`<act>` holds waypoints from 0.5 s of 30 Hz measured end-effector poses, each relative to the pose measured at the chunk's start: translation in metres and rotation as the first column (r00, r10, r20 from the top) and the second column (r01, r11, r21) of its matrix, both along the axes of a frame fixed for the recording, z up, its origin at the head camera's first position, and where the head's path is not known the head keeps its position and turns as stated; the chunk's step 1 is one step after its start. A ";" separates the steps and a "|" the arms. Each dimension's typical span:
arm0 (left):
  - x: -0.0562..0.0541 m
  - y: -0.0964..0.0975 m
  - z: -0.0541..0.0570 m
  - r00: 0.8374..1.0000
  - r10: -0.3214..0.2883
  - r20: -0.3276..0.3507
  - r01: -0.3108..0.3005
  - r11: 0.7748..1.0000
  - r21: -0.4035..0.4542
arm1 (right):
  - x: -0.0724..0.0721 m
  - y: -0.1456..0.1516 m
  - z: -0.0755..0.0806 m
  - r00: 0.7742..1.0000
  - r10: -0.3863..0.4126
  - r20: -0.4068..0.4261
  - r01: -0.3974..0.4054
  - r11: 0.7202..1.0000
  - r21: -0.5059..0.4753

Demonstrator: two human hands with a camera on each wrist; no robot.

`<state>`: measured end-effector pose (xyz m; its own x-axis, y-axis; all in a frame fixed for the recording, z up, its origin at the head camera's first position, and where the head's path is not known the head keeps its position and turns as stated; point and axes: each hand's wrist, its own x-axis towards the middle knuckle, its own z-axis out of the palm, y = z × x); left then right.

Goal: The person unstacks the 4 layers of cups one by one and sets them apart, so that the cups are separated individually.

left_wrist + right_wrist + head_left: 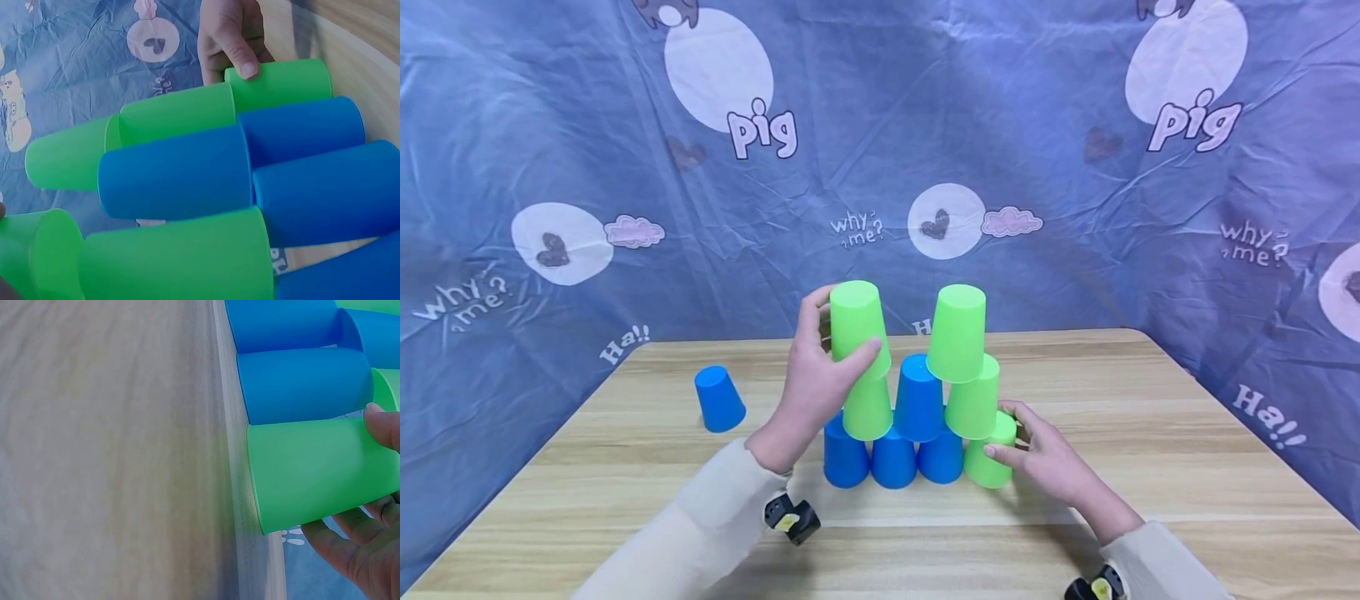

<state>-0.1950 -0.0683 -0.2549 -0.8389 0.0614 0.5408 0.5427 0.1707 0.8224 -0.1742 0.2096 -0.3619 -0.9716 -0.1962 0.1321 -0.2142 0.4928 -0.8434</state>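
Observation:
Upside-down plastic cups stand in a stepped stack on the table. My left hand (820, 371) grips the upper-left green cup (854, 321), thumb in front and fingers behind; whether it bears fully on the green cup (867, 410) below cannot be told. My right hand (1041, 458) holds the green cup (990, 458) at the bottom row's right end, its thumb on the near side (382, 425). Left of that cup are three blue cups, one being the middle blue cup (893, 460). A blue cup (919, 400) sits mid-stack, beside another green cup (973, 400) carrying the upper-right green cup (957, 333).
A single blue cup (719, 400) stands apart on the left of the wooden table (625, 475). Behind the table hangs a blue printed cloth (850, 125). Small black wrist cameras are on both sleeves, such as the left wrist camera (792, 518).

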 end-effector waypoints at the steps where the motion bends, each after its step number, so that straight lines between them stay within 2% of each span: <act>1: 0.000 -0.002 -0.001 1.000 0.004 -0.013 -0.004 1.000 0.006 | 0.000 0.000 0.000 1.000 0.001 -0.002 -0.001 1.000 0.000; 9: 0.001 -0.019 -0.005 0.989 0.042 -0.142 -0.036 0.998 0.043 | 0.000 0.000 0.001 1.000 -0.006 0.005 0.006 1.000 0.006; 15: 0.003 -0.032 -0.006 0.983 0.073 -0.171 -0.061 0.995 0.073 | 0.001 0.000 0.000 1.000 -0.006 -0.005 0.006 1.000 0.017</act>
